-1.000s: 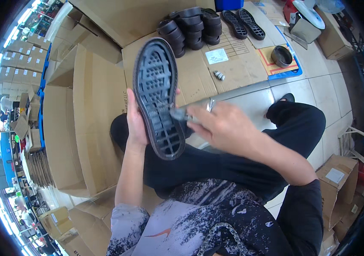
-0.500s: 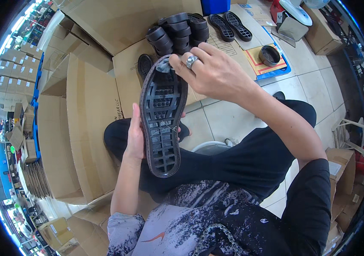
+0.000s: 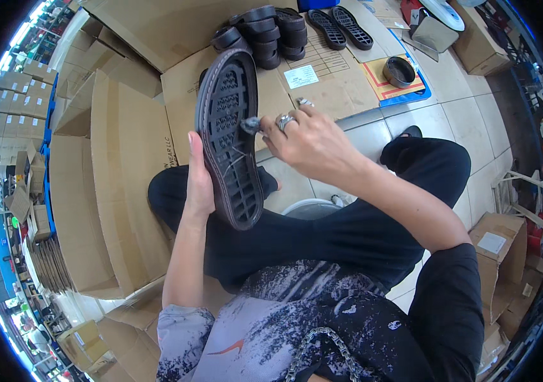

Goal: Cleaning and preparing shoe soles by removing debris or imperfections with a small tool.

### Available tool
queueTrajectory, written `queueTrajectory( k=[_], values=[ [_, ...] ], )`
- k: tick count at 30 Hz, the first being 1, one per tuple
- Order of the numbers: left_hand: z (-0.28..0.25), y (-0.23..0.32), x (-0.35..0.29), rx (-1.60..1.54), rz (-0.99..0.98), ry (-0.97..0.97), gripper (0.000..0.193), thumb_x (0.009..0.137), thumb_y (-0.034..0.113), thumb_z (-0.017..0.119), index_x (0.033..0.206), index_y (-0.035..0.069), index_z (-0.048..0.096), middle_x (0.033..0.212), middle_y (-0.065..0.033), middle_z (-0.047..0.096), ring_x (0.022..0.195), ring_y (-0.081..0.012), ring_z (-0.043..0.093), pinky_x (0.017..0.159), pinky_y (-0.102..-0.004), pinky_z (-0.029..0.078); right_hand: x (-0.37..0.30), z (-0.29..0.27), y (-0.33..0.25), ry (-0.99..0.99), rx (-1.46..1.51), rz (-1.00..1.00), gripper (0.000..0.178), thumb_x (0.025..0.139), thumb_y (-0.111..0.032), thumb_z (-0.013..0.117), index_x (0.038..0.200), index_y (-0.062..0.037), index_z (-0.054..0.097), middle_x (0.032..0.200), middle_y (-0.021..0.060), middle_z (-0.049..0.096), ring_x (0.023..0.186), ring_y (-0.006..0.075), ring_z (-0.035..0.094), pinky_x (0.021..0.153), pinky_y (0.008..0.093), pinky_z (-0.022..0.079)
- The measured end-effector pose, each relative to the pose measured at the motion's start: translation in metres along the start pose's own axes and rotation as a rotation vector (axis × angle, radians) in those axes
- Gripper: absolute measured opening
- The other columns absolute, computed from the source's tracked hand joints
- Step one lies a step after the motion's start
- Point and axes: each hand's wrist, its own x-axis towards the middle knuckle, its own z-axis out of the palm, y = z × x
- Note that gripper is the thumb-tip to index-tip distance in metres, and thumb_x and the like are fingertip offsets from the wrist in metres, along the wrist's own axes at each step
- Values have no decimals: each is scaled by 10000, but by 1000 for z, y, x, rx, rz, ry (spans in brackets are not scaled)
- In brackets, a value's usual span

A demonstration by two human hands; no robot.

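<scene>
A long dark brown shoe sole [image 3: 213, 149], with stitching round its rim and a grid of ribs and studs inside, stands tilted upright before me. My left hand [image 3: 200, 190] grips its left side, thumb along the edge, the other fingers hidden behind. Thin pale threads cross the middle of the sole's grid. Just right of the sole, my right hand [image 3: 313, 141], with a silver ring, pinches a small grey wad [image 3: 250, 125] that looks like cloth. The wad is close to the sole's right rim; whether they touch I cannot tell.
Stacked brown strapped sandals [image 3: 260, 35] and a pair of black soles [image 3: 341, 28] lie on flat cardboard [image 3: 328, 83] ahead. A round dark bowl [image 3: 400, 72] sits on a yellow-and-blue board at the right. Large open cartons [image 3: 134, 191] stand at my left. A bucket [image 3: 313, 209] is between my legs.
My right hand has drawn the grey wad from the sole's top end down and away to its right side. The sole has risen and turned slightly in my left hand.
</scene>
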Motion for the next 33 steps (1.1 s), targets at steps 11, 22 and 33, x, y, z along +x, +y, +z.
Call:
queueTrajectory(
  k=[11,22,33],
  values=[
    [-6,13,20,-6,229,28,776,939,615,168,1336,-14,393,1207,-209,559,903,-248,631,775,-360,537,-30,5,-48,-51,127,-47,231,709,-93,569,875,66,591,620,78,572,604,222,614,602,315,469],
    [-14,-10,25,-64,315,28,775,931,628,184,1368,8,348,1233,-239,533,942,-276,620,788,-372,535,-5,1,-40,-342,1245,538,236,815,-203,635,846,30,651,603,216,586,558,324,624,553,382,491],
    [4,-8,26,-187,191,48,768,942,613,163,1270,-11,468,1155,-184,592,956,-257,619,843,-371,515,24,3,-43,25,33,-132,336,619,-85,599,909,83,590,600,82,563,629,229,622,586,327,498]
  ],
)
